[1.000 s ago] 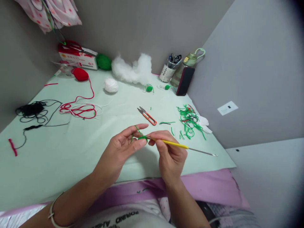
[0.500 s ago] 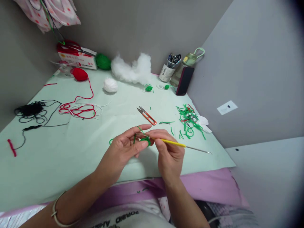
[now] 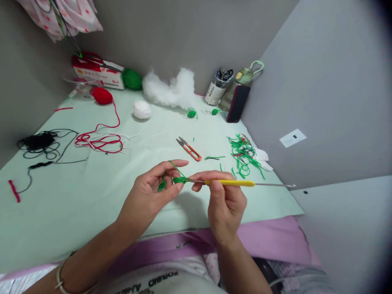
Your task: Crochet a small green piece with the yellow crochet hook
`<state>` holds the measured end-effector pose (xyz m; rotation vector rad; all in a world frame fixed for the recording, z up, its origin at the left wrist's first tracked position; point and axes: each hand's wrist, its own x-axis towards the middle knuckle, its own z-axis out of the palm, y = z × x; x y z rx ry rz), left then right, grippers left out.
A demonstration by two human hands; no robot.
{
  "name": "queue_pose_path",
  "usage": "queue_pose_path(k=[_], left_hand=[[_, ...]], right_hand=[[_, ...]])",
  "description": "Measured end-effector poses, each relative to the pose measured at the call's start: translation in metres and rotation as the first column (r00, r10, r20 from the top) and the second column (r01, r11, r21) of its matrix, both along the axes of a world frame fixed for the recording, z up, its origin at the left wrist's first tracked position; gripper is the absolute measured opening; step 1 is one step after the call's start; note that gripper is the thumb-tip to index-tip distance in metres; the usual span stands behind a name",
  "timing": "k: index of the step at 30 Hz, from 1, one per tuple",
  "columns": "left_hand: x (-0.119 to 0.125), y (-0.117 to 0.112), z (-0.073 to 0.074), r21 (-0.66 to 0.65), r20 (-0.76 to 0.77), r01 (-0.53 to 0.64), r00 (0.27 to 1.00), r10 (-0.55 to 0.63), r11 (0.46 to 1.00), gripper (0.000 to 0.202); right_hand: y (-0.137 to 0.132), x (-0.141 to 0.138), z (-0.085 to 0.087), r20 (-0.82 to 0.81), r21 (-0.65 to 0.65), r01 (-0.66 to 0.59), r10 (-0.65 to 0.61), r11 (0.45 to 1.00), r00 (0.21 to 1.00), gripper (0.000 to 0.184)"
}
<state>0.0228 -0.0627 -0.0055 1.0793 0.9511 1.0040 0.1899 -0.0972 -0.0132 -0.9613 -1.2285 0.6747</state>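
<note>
- The orange snips (image 3: 189,149) lie on the pale green cloth (image 3: 107,200).
- The green crochet piece (image 3: 179,180) is just nearer the person than the snips, held above the cloth.
- The left hand (image 3: 148,185), nearer and left of the snips, pinches this piece by the thumb and bent fingers; its index finger stretches out, a green strand (image 3: 177,168) running from it to the piece.
- The right hand (image 3: 226,200), nearer and right of the snips, is curled closed around the yellow-handled hook (image 3: 232,183), whose left end meets the piece.
- Right of the snips lies a heap of yarn scraps (image 3: 241,156).
- Beyond the snips, leftward, sit a white yarn ball (image 3: 141,110) and white stuffing (image 3: 170,90).
</note>
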Motion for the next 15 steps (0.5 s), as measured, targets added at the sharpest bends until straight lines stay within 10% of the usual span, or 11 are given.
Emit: queue_pose_path(k=[8,12,15], left_hand=[[0.003,-0.003,0.004,0.017,-0.088,-0.060,0.994,0.061,0.998,0.035],[0.006,-0.003,0.003,-0.204,0.206,0.050,0.978,-0.007,0.978,0.049],[0.004,0.002,0.003,-0.349,0.397,0.178,0.918,-0.027,0.920,0.041]], right_hand=[[0.001,0.001,-0.006,0.263,0.169,0.020,-0.064,0.985,0.963,0.026],[-0.002,0.000,-0.013,0.589,0.370,0.028,-0.258,0.928,0.766,0.030],[0.000,-0.001,-0.012,0.478,0.354,0.074,-0.248,0.932,0.842,0.027]])
